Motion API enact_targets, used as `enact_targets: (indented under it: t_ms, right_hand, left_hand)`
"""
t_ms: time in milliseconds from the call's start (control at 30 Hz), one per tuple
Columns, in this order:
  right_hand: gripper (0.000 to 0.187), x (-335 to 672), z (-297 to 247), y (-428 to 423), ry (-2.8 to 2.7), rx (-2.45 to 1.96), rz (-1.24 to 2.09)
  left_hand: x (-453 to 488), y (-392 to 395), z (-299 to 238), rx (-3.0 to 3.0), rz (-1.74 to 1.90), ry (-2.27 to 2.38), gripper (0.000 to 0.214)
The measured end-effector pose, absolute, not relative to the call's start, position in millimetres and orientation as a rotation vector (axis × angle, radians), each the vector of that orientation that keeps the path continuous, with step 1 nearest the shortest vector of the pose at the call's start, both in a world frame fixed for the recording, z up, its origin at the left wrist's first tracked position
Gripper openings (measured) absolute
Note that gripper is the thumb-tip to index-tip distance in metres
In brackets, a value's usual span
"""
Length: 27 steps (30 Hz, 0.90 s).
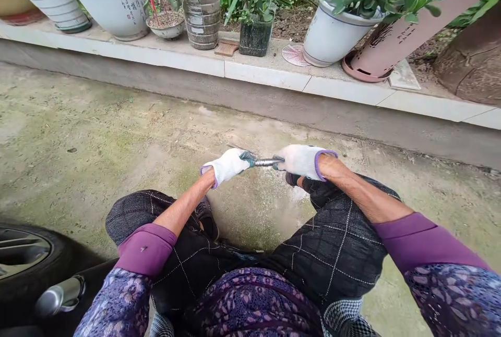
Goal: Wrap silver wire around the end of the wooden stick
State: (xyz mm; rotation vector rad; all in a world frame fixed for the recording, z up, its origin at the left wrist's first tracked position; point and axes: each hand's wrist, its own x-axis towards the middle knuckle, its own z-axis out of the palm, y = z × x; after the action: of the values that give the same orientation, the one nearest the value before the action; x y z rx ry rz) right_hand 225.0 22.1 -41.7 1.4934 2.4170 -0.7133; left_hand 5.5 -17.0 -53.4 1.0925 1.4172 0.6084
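Observation:
A short, shiny, ribbed metal rod (265, 162) spans the gap between my hands, low over the concrete between my knees. My left hand (233, 164), in a white work glove with a dark green palm and purple cuff, is closed around its left end. At the other end, my right hand (301, 160) grips it in a matching glove, fingers wrapped round. Both ends of the rod are hidden inside the gloves. A thin dark strip (237, 146) shows just beyond my left hand; I cannot tell whether it is held.
Several potted plants stand along a tiled ledge (266, 75) ahead, including a white pot (332, 32) and a tilted pink pot (395, 47). Mossy concrete (97, 133) lies below it. At lower left are a vehicle wheel (23, 253) and a silver metal cylinder (60, 295).

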Motion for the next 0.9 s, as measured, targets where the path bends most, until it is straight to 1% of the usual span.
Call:
enact_targets:
  t_ms: [133, 333, 433, 567, 667, 733, 767, 833, 900]
  right_hand:
    - [0.027, 225, -34, 27, 2.434, 1.580, -0.567]
    - [0.032, 215, -13, 28, 2.497, 1.647, -0.374]
    - [0.034, 206, -12, 28, 2.544, 1.655, -0.292]
    - [0.031, 191, -20, 24, 2.586, 1.579, -0.220]
    - [0.030, 183, -24, 24, 2.582, 1.537, -0.260]
    - [0.027, 182, -23, 27, 2.629, 1.623, -0.418]
    - [0.026, 183, -22, 29, 2.635, 1.696, -0.578]
    - [0.023, 186, -19, 33, 2.547, 1.847, -1.059]
    - [0.024, 192, -15, 33, 2.347, 1.865, -1.619]
  left_hand:
    - [10, -18, -54, 1.121, 0.591, 1.340, 0.007]
    - [15, -10, -50, 1.114, 0.748, 1.222, 0.023]
    - [16, -9, -48, 1.092, 0.841, 1.147, 0.028]
    - [14, -14, -48, 1.082, 0.893, 1.137, 0.026]
    - [8, -18, -49, 1.024, 0.936, 1.132, 0.024]
    - [4, -19, -50, 0.989, 0.943, 1.109, 0.023]
    - [2, -19, -50, 0.985, 0.939, 1.103, 0.023]
    - [-1, -19, -50, 0.995, 0.923, 1.103, 0.021]
    - [-2, -18, -50, 1.006, 0.900, 1.104, 0.020]
